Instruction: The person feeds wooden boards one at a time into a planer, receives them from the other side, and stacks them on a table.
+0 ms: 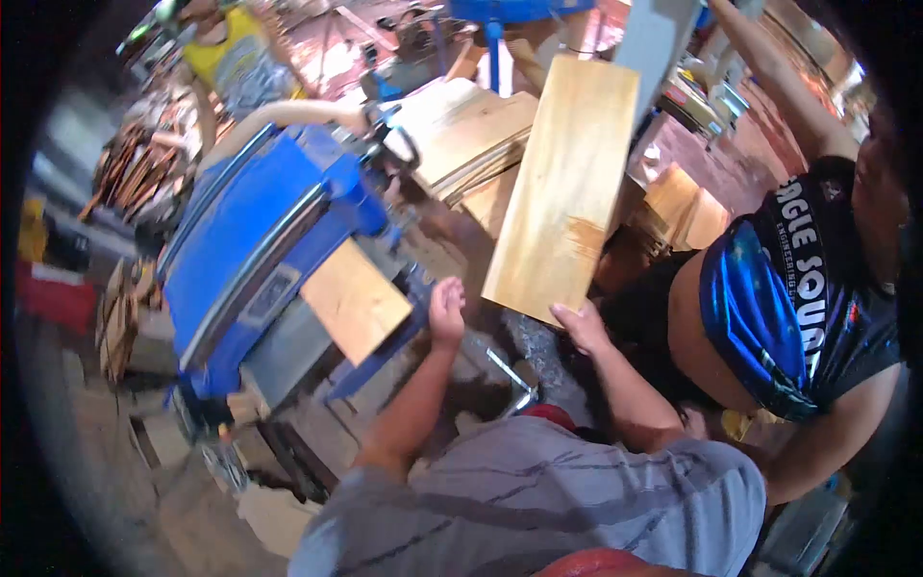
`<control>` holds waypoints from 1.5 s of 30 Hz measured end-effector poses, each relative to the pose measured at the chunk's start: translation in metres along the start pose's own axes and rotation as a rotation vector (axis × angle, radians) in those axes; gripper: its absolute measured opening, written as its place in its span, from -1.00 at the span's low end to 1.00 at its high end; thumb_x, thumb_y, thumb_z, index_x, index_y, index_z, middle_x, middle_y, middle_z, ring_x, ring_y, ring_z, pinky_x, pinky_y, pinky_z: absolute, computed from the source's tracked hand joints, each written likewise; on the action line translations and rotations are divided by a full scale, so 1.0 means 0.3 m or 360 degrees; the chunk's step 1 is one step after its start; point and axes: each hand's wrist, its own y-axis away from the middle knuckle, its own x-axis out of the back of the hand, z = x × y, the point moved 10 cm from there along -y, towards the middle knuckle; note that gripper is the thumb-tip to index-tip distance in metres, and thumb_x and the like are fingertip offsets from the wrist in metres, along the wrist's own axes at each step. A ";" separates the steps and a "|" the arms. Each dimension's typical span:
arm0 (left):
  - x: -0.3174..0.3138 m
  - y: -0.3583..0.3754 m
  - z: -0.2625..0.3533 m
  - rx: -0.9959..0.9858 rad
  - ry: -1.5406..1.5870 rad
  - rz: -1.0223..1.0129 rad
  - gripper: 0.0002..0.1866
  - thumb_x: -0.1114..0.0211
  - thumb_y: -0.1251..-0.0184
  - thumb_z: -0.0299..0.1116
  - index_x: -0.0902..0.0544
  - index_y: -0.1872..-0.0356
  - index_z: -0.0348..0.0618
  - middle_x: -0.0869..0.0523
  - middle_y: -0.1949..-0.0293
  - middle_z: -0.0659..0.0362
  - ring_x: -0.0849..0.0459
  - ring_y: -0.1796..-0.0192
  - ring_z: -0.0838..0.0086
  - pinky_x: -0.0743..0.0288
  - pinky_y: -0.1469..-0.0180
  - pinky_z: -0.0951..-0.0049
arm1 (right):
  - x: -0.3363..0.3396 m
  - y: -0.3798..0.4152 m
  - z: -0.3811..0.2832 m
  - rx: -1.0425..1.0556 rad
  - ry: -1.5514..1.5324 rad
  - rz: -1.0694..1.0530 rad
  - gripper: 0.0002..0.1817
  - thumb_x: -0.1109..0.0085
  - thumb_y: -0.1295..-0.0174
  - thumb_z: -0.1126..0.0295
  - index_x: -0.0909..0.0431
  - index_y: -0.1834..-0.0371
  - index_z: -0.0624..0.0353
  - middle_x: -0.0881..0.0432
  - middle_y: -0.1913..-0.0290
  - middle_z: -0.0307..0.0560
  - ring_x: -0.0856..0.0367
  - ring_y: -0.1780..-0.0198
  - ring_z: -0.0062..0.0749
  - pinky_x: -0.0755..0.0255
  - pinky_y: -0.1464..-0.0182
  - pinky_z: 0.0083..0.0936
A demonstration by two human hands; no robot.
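A plank (pixel 562 183) held by one corner

In the head view, the right grip (pixel 581 329) pinches the plank's near corner, right of the blue machine (pixel 240 226). The left grip (pixel 446 306) is empty, loosely curled. The plank seems stiff, rather light; both edges should give better hold.

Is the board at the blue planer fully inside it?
No, at least partly out: the wooden board shows two corners outside the blue planer.

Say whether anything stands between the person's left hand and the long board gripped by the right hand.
Nothing visible does: only an open gap separates the left hand from the long board, whose near end the right hand grips.
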 end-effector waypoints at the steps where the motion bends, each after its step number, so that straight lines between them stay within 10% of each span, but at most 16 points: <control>1: 0.022 0.025 0.070 -0.0027 0.0082 -0.0012 -0.61 0.02 -0.57 -0.22 -0.41 -0.25 -0.24 -0.57 -0.14 0.08 -0.56 -0.15 0.41 -0.49 -0.10 0.42 | 0.007 0.070 -0.020 0.0006 0.0095 -0.0068 -0.56 -0.28 -0.23 0.30 -0.51 -0.11 0.31 -0.65 0.00 -0.04 -0.59 0.01 -0.38 -0.44 -0.12 -0.40; 6: 0.012 0.205 0.322 0.0216 0.0637 -0.0477 -0.41 0.03 -0.54 0.05 -0.30 -0.35 -0.21 -0.54 -0.18 0.01 -0.53 -0.20 0.32 -0.40 -0.26 0.27 | -0.153 0.461 -0.106 -0.0227 0.0259 -0.0645 -0.61 -0.27 -0.20 0.31 -0.53 -0.03 0.33 -0.67 0.13 -0.05 -0.64 0.25 -0.43 -0.57 0.21 -0.46; 18: 0.523 0.567 0.020 0.0416 0.0681 0.0469 -0.55 -0.08 -0.53 -0.16 -0.40 -0.23 -0.29 -0.59 -0.13 0.04 -0.58 -0.15 0.34 -0.47 -0.19 0.26 | -0.324 0.772 0.407 -0.0520 0.0362 -0.0995 -0.63 -0.27 -0.22 0.50 -0.50 -0.10 0.27 -0.65 0.12 -0.16 -0.62 0.19 -0.50 -0.61 0.24 -0.49; 45: 0.628 0.588 -0.144 0.0632 0.0601 0.0658 -0.55 -0.19 -0.46 -0.15 -0.48 -0.16 -0.31 -0.66 0.01 0.01 -0.66 0.03 0.30 -0.57 -0.01 0.24 | -0.369 0.737 0.434 -0.0782 0.0412 -0.0738 -0.58 -0.36 -0.23 0.19 -0.55 0.03 0.28 -0.70 0.27 -0.15 -0.63 0.40 -0.54 -0.46 0.49 -0.62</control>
